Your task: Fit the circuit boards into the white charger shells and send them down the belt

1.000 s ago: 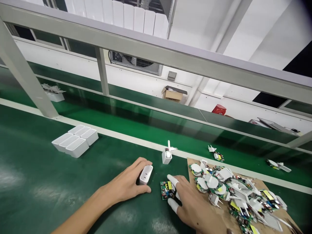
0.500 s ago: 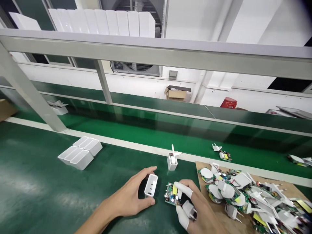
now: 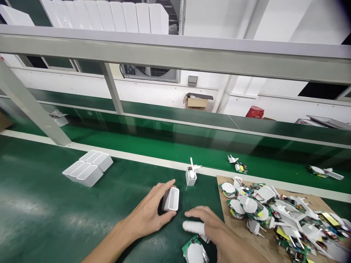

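Observation:
My left hand [image 3: 149, 210] holds a small white open-topped plastic case [image 3: 172, 199] between thumb and fingers, low over the green bench. To its right, my right hand [image 3: 207, 228] is turned over, with a white finger cot on one finger. Below it is a green circuit board [image 3: 195, 250] with a round white pad facing up. The hand seems to grip the board from underneath; the thumb and the contact are hidden. Beyond both hands stands another white case [image 3: 191, 178], with a white plug part poking out of its top.
Several empty white cases [image 3: 89, 166] sit grouped at left. On the right, a brown cardboard sheet [image 3: 267, 239] bears a heap of circuit boards and plug parts [image 3: 263, 208]. More boards [image 3: 240, 167] lie on the green belt [image 3: 153, 148] behind the pale edge strip. A metal rail [image 3: 170, 54] crosses above.
My right hand has turned over and drawn nearer, and the board now shows its round pad instead of its components. In my left hand the case has tipped slightly. The view has shifted a little.

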Demonstrator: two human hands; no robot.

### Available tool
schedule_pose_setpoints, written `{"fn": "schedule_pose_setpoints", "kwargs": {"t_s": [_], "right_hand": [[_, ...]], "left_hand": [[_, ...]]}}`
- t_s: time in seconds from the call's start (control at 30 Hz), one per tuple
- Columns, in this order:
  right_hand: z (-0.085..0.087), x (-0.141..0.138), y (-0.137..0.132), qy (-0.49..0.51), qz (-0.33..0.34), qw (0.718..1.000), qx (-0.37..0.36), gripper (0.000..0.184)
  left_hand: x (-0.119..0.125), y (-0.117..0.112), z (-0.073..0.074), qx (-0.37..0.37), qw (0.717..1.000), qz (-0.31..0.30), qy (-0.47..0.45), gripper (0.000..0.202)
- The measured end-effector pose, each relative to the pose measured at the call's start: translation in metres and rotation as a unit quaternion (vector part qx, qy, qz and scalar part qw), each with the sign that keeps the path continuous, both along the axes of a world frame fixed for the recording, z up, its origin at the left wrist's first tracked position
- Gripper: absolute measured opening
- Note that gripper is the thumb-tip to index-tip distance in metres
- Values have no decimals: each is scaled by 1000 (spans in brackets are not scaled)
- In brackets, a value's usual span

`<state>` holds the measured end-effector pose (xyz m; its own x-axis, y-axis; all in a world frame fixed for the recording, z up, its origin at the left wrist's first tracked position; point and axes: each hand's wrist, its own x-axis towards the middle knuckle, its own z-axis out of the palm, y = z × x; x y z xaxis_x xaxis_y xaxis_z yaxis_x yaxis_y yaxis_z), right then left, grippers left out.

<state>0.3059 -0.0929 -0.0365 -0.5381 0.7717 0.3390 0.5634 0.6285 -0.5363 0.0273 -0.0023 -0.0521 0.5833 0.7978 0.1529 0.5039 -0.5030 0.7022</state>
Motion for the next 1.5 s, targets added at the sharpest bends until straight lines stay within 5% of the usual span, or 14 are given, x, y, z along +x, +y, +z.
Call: {"fn": "schedule_pose_setpoints", "kwargs": {"t_s": [0.1, 0.23, 0.37, 0.47, 0.6, 0.83, 1.13, 1.5], "right_hand": [[10, -6, -2, -57, 12, 998, -31, 42], [3, -15, 4, -54, -67, 996, 3, 21], [-26, -5, 16, -51, -229, 962, 140, 30], [-35, 5, 17, -64, -279, 946, 153, 33], [-35, 3, 10, -103, -244, 955, 131, 36], [-44, -11, 17, -30, -217, 964, 151, 47], [-15, -33, 5, 101, -214, 944, 231, 55], [-25, -44, 4, 17, -223, 935, 274, 56]], "left_hand": [[-1, 0, 0, 1, 1000, 5, 2, 78], [-2, -1, 0, 8, 1000, 16, 10, 81], [-4, -1, -1, 5, 999, 28, 25, 83], [-4, -1, -2, -3, 999, 31, 25, 82], [-4, -1, -4, -16, 1000, 15, 19, 83], [-7, -1, -5, -28, 999, 2, 16, 87], [-1, -5, 2, 62, 996, -46, -39, 85], [-2, -8, -1, 97, 993, -63, -22, 89]]}}
